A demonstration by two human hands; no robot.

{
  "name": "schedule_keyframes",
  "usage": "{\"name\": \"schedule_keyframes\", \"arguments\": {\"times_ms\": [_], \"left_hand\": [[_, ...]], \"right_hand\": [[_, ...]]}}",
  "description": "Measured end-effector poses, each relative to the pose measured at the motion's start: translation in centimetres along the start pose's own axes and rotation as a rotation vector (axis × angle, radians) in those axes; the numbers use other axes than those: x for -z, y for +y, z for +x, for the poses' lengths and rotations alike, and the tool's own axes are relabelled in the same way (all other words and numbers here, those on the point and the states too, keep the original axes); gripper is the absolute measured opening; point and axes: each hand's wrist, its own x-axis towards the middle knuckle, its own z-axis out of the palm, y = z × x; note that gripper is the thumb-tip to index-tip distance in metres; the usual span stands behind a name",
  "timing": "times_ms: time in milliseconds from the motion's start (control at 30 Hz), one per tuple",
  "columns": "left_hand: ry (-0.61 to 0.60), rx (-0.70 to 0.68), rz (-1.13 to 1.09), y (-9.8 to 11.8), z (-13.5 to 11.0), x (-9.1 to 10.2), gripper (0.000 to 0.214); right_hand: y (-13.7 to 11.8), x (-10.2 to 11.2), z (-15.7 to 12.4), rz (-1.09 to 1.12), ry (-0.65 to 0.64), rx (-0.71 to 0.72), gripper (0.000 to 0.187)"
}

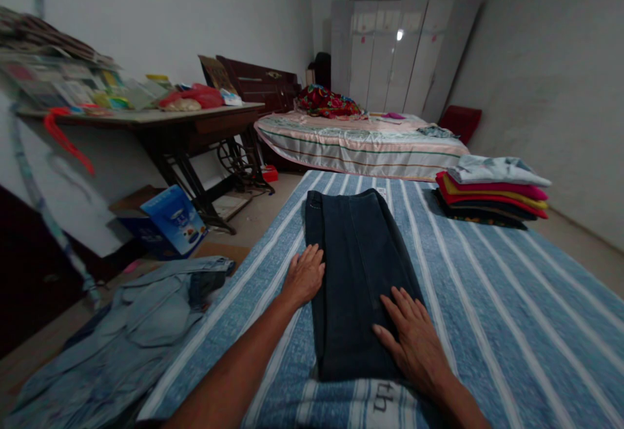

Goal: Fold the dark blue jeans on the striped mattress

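A pair of dark trousers (348,266), folded lengthwise into a long strip, lies flat on the blue-and-white striped bedspread (468,273). The waistband end points away from me. Along the left edge of the trousers rests my left hand (306,274), its fingers close together and laid flat on the cloth. My right hand (412,335) lies on the lower right part of the trousers, with thumb and fingers spread. Neither hand grips the fabric.
To the right is a stack of folded clothes (492,195). Light denim clothing (141,325) hangs at the bed's left side, near a blue box (170,221). A sewing-machine table (195,117) holds clutter. Behind are another bed (361,146) and a wardrobe (390,58).
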Motion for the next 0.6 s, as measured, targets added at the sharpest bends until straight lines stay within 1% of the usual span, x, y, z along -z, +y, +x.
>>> {"name": "schedule_keyframes", "arguments": {"times_ms": [200, 300, 433, 500, 533, 600], "left_hand": [[-0.019, 0.013, -0.014, 0.2, -0.1, 0.2, 0.043], [-0.033, 0.021, -0.004, 0.3, -0.1, 0.3, 0.044], [-0.025, 0.019, 0.003, 0.4, 0.0, 0.4, 0.044], [-0.022, 0.021, -0.002, 0.4, -0.1, 0.4, 0.044], [-0.023, 0.022, -0.004, 0.3, -0.1, 0.4, 0.044], [-0.025, 0.023, -0.011, 0.3, -0.1, 0.3, 0.044]], "right_hand": [[-0.1, 0.3, -0.1, 0.001, 0.007, -0.004, 0.060], [-0.1, 0.1, -0.1, 0.016, 0.009, -0.007, 0.060], [-0.3, -0.1, 0.1, 0.089, 0.031, -0.005, 0.060], [-0.5, 1.0, -0.1, 0.208, 0.083, -0.019, 0.060], [-0.6, 2.1, -0.3, 0.283, 0.130, -0.022, 0.060], [-0.4, 5.0, -1.4, 0.413, 0.232, -0.016, 0.059]]}}
